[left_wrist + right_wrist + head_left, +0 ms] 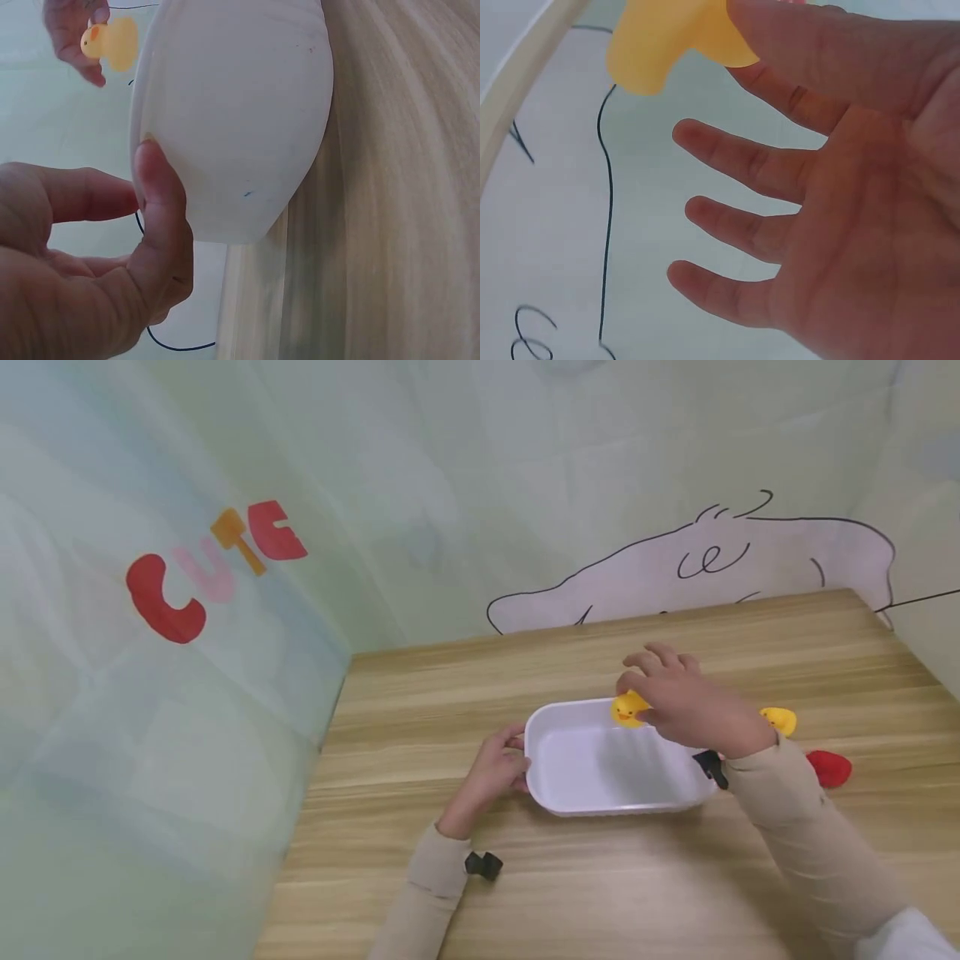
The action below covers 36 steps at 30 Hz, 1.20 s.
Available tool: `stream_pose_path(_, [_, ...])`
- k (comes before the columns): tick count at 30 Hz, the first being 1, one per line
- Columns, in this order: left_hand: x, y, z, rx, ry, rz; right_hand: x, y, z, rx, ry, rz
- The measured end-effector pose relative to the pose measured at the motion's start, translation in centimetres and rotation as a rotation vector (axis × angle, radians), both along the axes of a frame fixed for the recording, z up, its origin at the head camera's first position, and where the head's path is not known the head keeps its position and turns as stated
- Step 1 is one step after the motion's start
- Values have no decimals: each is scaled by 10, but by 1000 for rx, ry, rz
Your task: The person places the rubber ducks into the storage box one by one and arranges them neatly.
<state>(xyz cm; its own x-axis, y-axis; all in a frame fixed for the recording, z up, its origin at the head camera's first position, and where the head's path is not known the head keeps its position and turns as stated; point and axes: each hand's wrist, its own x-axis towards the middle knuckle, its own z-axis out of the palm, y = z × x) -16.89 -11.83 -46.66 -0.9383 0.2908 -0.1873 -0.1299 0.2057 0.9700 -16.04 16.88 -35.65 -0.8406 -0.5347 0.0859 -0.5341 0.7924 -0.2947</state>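
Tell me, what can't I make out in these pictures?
Head view: what the red thing is, and the full shape of the second yellow toy; the right arm covers part of each.
Left wrist view: the inside of the white tray, hidden by its own outer wall.
Right wrist view: the held duck's face, cut off by the top edge.

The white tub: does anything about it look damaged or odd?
No crack shows, but the white tub has a small blue mark and faint reddish specks on its outer side, odd against the otherwise plain white.
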Motion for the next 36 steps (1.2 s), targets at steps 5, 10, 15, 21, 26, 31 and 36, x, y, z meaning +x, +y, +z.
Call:
stream_pose_path(5, [1, 1, -1, 1, 0, -4, -9, -23, -10, 44, -24, 45])
stream_pose_path(10, [2, 1, -1, -7, -4, -9, -18, -44, -29, 63, -41, 79])
stream_pose_path(15, [2, 0, 0, -22, -6, -12, -28, -67, -46, 157, -23, 100])
stream_pose_path(21, [4, 2, 1, -12, -5, -12, -34, -82, -65, 168, 27, 128])
stream_pose_path(26, [5, 4, 2, -5, -7, -18, -34, -86, -78, 160, 30, 133])
stream_pose_path(31, [4, 8, -1, 0, -8, -17, -35, -82, -89, 151, 1, 108])
stream_pose_path(36, [3, 4, 0, -15, -20, 0, -38, -84, -95, 125, -12, 107])
